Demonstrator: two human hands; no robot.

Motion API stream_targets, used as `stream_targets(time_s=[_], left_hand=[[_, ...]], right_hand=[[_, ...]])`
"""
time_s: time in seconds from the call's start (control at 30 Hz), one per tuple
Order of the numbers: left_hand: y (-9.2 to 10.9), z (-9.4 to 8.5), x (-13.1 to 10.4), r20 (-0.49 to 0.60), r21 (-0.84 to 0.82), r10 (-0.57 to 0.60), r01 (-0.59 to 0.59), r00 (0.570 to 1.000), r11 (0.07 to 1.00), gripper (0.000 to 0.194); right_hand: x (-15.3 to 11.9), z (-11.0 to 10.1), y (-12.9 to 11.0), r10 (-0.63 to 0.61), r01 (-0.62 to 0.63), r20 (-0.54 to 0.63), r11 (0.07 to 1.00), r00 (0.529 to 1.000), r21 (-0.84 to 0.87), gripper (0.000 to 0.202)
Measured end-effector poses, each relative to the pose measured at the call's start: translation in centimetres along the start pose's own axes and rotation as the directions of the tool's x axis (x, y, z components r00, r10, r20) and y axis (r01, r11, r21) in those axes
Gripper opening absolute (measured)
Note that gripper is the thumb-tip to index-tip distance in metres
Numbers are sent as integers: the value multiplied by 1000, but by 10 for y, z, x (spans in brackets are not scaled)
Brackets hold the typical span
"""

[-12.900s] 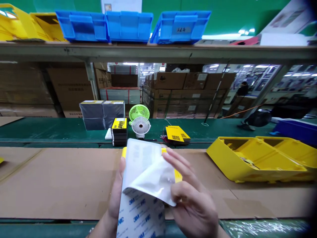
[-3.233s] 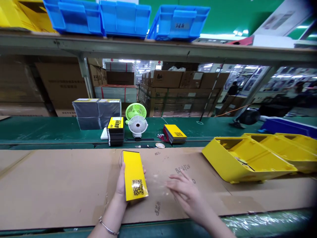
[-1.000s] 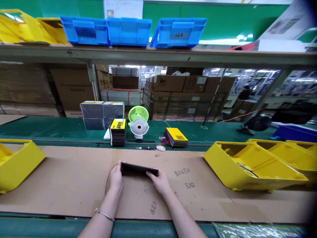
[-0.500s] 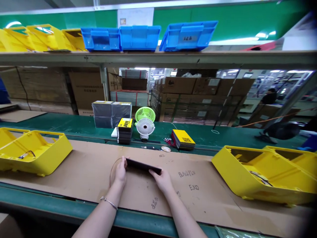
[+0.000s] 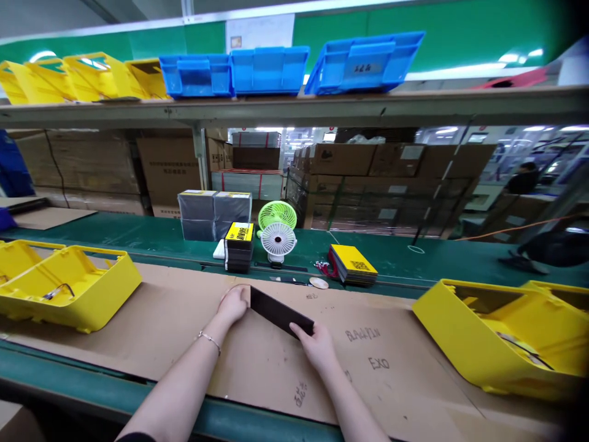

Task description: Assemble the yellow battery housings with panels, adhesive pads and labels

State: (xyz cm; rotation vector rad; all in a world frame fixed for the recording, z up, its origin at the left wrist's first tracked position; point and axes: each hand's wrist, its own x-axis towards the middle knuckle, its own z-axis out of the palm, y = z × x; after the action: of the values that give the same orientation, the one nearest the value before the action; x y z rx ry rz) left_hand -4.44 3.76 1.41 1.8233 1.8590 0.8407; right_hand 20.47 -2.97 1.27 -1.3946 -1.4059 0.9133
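Note:
A flat black rectangular panel (image 5: 278, 309) is held slanted over the cardboard sheet (image 5: 257, 362), its dark face toward me. My right hand (image 5: 319, 347) grips its lower right end, thumb lying across the face. At the other end, my left hand (image 5: 234, 305) is closed against the panel's left edge; its fingertips are partly hidden. A thin wire curves beside the left fingers. The panel's far side cannot be seen.
Yellow plastic housings (image 5: 103, 294) with wires inside lie to the left, and more yellow housings (image 5: 464, 350) to the right. Behind the cardboard stand a dark stack with a yellow label (image 5: 239, 245), a white fan (image 5: 278, 239) and yellow-topped packs (image 5: 353, 261). Blue bins (image 5: 269, 70) line the shelf above.
The panel has tilted more steeply, showing more of its dark face, with both hands still at its ends. The whole view has shifted a little.

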Motion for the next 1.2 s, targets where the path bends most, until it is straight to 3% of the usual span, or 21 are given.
stream_targets(time_s=[0.17,0.33,0.6,0.77,0.9,1.0,1.1,1.13,1.2], left_hand=[[-20,-11,40,-25,257,37,-29,999,966,34],[-29,-15,55,-50,380,89,-63,995,923,34],[-31,-6,47,-93,434,72,-25,993,901,39],[-28,-7,42,-29,387,18,-6,999,922,49],[-22,-14,15,63,308,-10,-10,998,951,63],[-14,-31,-25,186,217,11,-52,982,975,73],[-6,-68,-67,305,88,110,-143,946,986,51],[-6,-85,-78,276,48,151,-171,949,984,46],[-12,-129,-92,-61,72,228,-223,972,972,41]], right_hand=[[-1,0,-8,-4,4,45,1000,999,1,36],[1,-1,-11,-6,5,36,1000,999,10,35],[5,1,1,51,-53,55,998,997,26,39],[3,-1,2,1,-1,82,1000,997,0,34],[1,-2,3,-36,39,104,999,994,-26,34],[-1,-2,3,-36,40,113,999,993,-28,37],[-3,-5,1,18,-18,72,1000,997,-9,40],[-3,-7,0,38,-38,50,999,998,2,41],[-5,-12,-3,61,-61,1,998,998,20,43]])
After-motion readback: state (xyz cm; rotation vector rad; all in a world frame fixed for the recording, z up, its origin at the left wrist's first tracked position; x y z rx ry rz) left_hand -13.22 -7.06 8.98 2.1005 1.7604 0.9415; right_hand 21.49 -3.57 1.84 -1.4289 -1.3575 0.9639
